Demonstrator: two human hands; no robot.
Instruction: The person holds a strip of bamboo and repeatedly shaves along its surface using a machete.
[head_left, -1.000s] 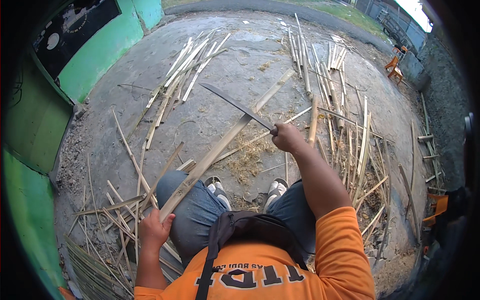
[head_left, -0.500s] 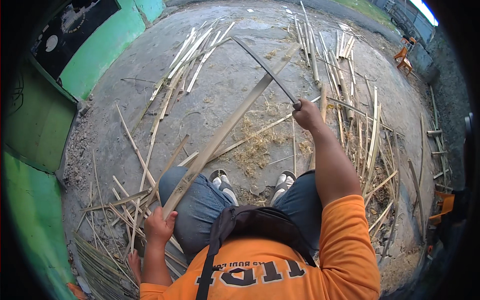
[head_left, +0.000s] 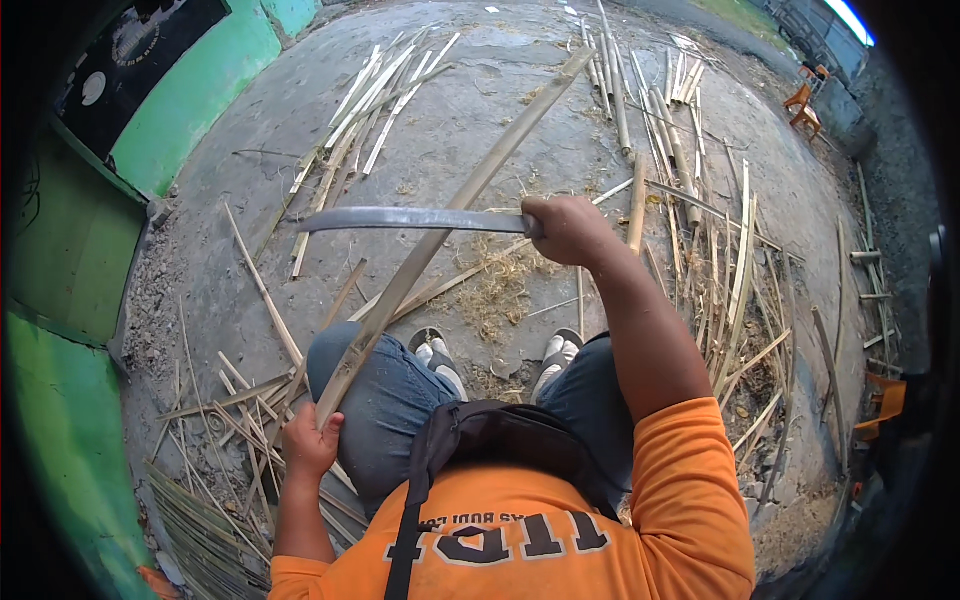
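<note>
My left hand (head_left: 311, 443) is closed round the lower end of a long split bamboo strip (head_left: 500, 150), beside my left knee. The strip slants up and away to the right, its far end above the concrete. My right hand (head_left: 572, 232) grips the handle of a machete (head_left: 400, 218). Its long, slightly curved grey blade points left and lies across the strip about midway along. Whether the edge touches the bamboo cannot be made out. Most of the handle is hidden in my fist.
Bamboo strips (head_left: 375, 100) lie at the far left, with thicker poles (head_left: 617, 100) at the far right. More strips (head_left: 740, 270) are piled by my right side. Shavings (head_left: 495, 295) cover the ground before my shoes. A green wall (head_left: 195, 110) stands left; an orange chair (head_left: 800, 108) is far right.
My right hand has moved left and slightly nearer; the machete blade has swung from pointing far-left to nearly level, lower along the strip. My left hand keeps its hold with little movement.
</note>
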